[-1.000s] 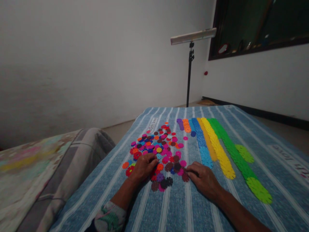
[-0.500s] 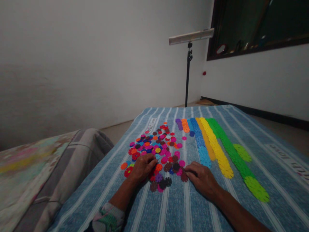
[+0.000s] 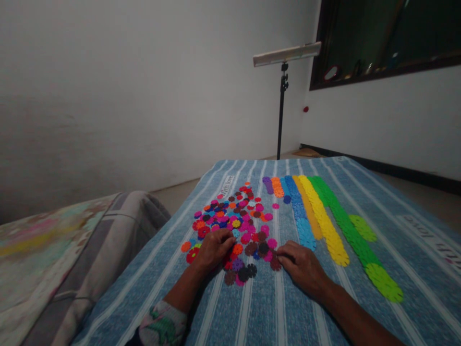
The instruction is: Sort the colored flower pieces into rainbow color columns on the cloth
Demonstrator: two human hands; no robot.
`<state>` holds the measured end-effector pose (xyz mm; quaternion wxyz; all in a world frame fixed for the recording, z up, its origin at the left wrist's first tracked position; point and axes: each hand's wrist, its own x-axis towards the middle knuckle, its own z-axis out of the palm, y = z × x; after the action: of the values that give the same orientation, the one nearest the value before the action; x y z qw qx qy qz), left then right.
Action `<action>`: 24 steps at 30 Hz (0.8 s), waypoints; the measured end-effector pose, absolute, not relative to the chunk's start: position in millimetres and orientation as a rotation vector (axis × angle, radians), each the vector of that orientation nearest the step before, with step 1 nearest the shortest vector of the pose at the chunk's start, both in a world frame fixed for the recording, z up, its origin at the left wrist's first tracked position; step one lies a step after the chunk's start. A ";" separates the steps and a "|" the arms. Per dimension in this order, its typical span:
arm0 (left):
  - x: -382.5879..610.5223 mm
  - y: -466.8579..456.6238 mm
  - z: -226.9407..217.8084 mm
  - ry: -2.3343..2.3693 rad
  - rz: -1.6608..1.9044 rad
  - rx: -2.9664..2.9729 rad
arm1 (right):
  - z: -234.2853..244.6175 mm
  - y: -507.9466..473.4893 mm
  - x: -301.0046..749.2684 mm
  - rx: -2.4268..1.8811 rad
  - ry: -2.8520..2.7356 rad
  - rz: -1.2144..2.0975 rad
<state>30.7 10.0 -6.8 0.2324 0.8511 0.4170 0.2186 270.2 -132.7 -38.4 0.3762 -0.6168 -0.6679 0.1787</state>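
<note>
Head view: the striped, cloth-covered surface (image 3: pixel 158 269) sits slightly shifted in frame since the last picture. On its right, colour-sorted rows of overlapping discs (image 3: pixel 326 226) run far to near, unchanged; left of them the mixed pile of discs (image 3: pixel 245 223) also lies as before. Both hands have stayed put. The right hand (image 3: pixel 300 264) has its fingers bunched at a brown disc (image 3: pixel 275 262); the left hand (image 3: pixel 215 247) curls its fingers over the pile's near left part. I cannot tell whether either grips.
</note>
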 end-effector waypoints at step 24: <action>32.4 8.3 -3.9 1.153 0.606 2.340 | -41.9 -132.0 272.1 -1.571 -1.722 0.454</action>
<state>32.4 8.3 -3.9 0.2298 0.8504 0.4189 0.2203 272.1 -132.0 -41.9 0.3741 -0.6136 -0.6723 0.1775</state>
